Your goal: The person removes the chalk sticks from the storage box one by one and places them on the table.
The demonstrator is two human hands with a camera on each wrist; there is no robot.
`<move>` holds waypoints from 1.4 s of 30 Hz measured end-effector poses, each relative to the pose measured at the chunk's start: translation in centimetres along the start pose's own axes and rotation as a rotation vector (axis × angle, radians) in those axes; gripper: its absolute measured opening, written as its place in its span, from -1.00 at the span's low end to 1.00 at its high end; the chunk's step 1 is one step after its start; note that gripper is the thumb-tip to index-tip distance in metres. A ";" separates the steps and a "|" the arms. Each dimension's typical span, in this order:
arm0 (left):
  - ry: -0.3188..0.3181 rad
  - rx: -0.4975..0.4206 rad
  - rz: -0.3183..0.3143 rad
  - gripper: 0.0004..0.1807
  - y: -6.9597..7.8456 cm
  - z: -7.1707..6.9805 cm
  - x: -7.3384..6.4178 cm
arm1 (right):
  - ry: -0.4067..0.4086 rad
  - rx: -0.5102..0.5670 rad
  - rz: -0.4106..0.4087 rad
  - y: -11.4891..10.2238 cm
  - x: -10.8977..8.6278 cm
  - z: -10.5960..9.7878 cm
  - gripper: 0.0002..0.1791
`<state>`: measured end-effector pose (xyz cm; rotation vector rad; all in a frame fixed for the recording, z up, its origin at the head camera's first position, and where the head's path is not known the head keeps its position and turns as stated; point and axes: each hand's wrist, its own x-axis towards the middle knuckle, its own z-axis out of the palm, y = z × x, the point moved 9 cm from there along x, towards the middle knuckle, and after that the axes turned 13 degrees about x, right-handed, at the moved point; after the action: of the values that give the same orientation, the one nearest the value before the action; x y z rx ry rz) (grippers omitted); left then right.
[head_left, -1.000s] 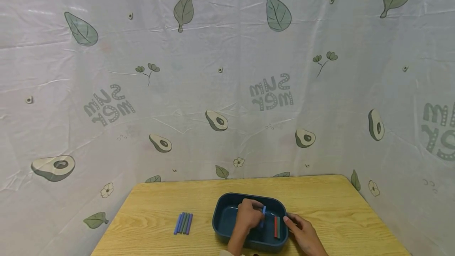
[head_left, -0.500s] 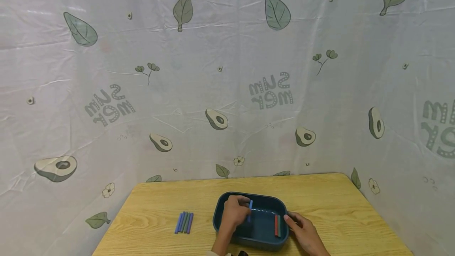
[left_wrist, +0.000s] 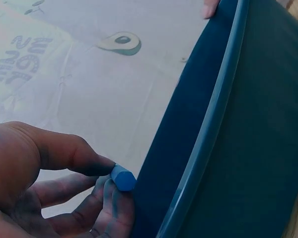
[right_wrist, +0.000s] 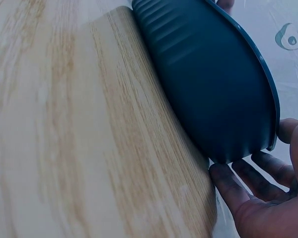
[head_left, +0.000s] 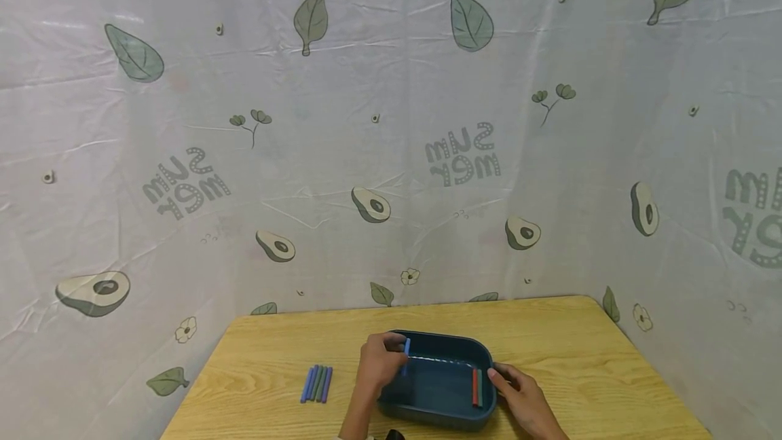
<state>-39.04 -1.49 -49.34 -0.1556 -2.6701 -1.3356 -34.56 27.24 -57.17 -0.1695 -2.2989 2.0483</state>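
Note:
My left hand [head_left: 379, 360] pinches a stick of blue chalk [left_wrist: 123, 179] between thumb and fingertips, over the left end of a dark blue rectangular tub [head_left: 440, 418]. Blue smudges mark the fingers in the left wrist view. Inside the tub, a red chalk stick [head_left: 474, 388] and a dark green chalk stick [head_left: 480, 389] lie side by side near the right wall. My right hand [head_left: 524, 399] grips the tub's right end, its thumb at the rim and fingertips against the outer wall [right_wrist: 223, 99]. The tub's left end is partly hidden behind my left hand.
Several blue, green and purple chalk sticks [head_left: 315, 383] lie in a row on the wooden table [head_left: 256, 358], left of the tub. A pale sheet [head_left: 318, 155] printed with leaves and avocados hangs behind the table and along both sides.
My left hand has moved left across the tub, carrying the blue chalk from near the middle to the left end. The right hand keeps its grip on the tub's right end.

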 end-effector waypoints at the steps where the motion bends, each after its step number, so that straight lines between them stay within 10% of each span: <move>1: 0.006 0.004 -0.003 -0.64 -0.2 -0.3 0.0 | 0.000 0.005 0.000 -0.1 0.0 0.0 -0.24; 33: -0.009 -0.128 -0.128 -0.54 -6.5 -6.9 -1.1 | -0.005 -0.035 0.016 -0.2 -0.1 -0.2 -0.30; 42: -0.021 -0.034 -0.164 -0.56 -8.9 -8.2 -1.0 | -0.011 0.022 0.013 -0.1 -0.2 0.0 -0.30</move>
<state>-38.79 -13.37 -51.67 0.0469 -2.7303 -1.4333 -34.37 27.19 -57.05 -0.1725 -2.2870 2.0851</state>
